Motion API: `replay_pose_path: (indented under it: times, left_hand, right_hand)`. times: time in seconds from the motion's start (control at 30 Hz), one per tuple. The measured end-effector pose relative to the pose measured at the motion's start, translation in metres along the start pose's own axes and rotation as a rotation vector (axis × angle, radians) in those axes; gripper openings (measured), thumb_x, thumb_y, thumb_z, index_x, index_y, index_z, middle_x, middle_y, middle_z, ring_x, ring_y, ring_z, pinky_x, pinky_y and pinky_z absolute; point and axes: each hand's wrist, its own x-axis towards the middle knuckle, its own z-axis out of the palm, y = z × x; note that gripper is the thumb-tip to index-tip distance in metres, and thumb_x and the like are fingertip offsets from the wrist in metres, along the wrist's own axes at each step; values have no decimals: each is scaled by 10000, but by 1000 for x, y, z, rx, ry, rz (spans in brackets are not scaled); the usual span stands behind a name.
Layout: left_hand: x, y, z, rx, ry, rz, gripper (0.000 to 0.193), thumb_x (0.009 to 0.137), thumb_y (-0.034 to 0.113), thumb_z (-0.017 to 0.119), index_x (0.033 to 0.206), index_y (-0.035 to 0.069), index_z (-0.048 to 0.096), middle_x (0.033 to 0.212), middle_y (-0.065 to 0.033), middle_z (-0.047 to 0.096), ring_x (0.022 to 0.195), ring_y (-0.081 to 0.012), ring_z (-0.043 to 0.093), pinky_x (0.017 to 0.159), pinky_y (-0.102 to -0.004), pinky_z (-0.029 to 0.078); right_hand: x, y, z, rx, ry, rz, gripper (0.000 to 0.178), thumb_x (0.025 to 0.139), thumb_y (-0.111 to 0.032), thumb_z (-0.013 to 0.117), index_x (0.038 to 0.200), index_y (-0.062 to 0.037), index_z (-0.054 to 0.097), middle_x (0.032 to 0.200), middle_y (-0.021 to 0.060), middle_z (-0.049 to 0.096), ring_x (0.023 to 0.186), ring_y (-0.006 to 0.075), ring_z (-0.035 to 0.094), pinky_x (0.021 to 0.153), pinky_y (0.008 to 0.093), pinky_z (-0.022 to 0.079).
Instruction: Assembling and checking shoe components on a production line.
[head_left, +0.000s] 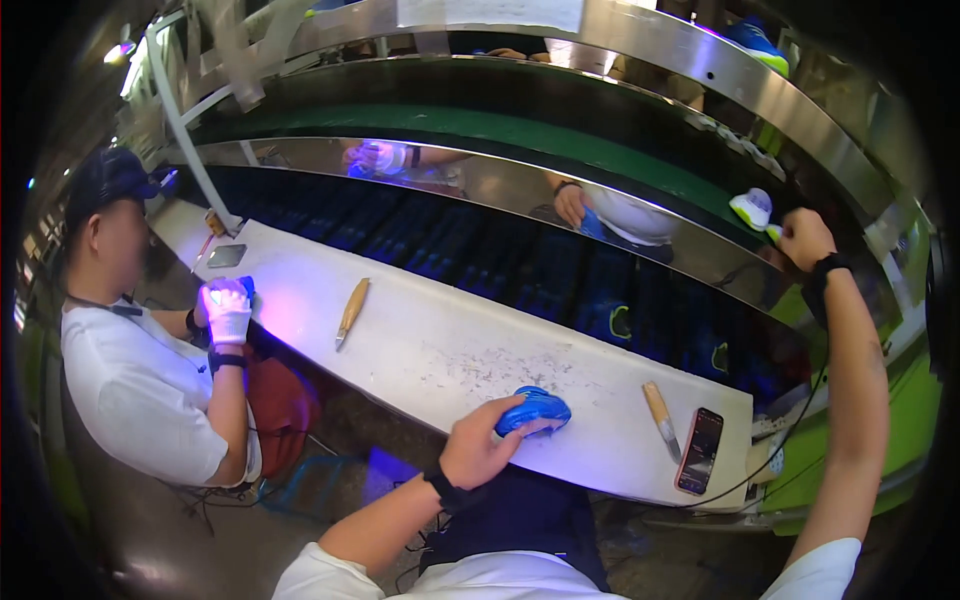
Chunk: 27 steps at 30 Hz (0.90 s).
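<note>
My left hand [478, 444] is wrapped round a blue shoe [537, 411], which rests on the white worktable [440, 400] by its near edge. My right arm stretches far out to the right. At its end, my right hand [806, 240] is closed with the fingertips on the lime-green end of a white shoe sole [751, 208] at the edge of the green conveyor belt. Between my hands on the table lies a wooden-handled knife [660, 417], with a phone [700, 450] beside it.
Dark scraps [500, 370] are scattered beyond the blue shoe. Another wooden-handled knife [353, 312] lies farther left. A co-worker [150, 360] in a white glove sits at the left end. Behind the table runs a dark trough [440, 250], below the green belt [520, 138]. A black cable [790, 440] hangs at right.
</note>
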Motion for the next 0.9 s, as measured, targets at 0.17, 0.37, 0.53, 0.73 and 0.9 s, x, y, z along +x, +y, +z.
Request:
replay_pose_path:
  times: [0.17, 0.37, 0.53, 0.73, 0.9]
  left_hand:
    - [20, 12, -9, 8, -260, 102, 440, 872, 148, 732, 1261, 11, 579, 1174, -185, 669, 1082, -291, 664, 947, -377, 534]
    - [11, -7, 52, -608, -138, -26, 524, 992, 417, 626, 1286, 13, 468, 1216, -197, 609, 1150, -291, 581, 926, -416, 527]
    - [17, -14, 81, -509, 4, 18, 662, 989, 591, 533, 1227, -21, 445, 1119, -211, 648, 947, -246, 663, 956, -411, 504]
    - [11, 17, 91, -384, -52, 166, 699, 964, 657, 512, 1180, -8, 491, 1047, -168, 641, 1055, -269, 613, 1116, -538, 374]
    - [5, 18, 108, -332, -208, 182, 516, 909, 461, 693, 1137, 15, 570, 1092, -140, 649, 1006, -266, 640, 1039, -457, 442]
  right_hand:
    - [-45, -61, -23, 507, 640, -262, 198, 944, -202, 572, 922, -11, 527, 813, 177, 537, 756, 347, 557, 704, 408, 465]
    - [-214, -151, -3, 1008, 740, -365, 161, 973, -130, 613, 1072, -22, 546, 870, 75, 656, 736, 133, 602, 656, 287, 492]
    - [-317, -202, 97, 1551, 304, 152, 107, 1038, -131, 523, 1031, -35, 476, 801, -7, 462, 712, 71, 415, 679, 265, 437]
    - [-366, -229, 121, 2074, -228, 349, 338, 964, -334, 708, 949, -9, 619, 1051, 66, 659, 957, 111, 608, 837, 278, 490]
    - [-349, -234, 110, 1944, 3, 22, 276, 912, -267, 765, 862, -18, 657, 1367, 199, 540, 1203, 252, 571, 1019, 383, 460]
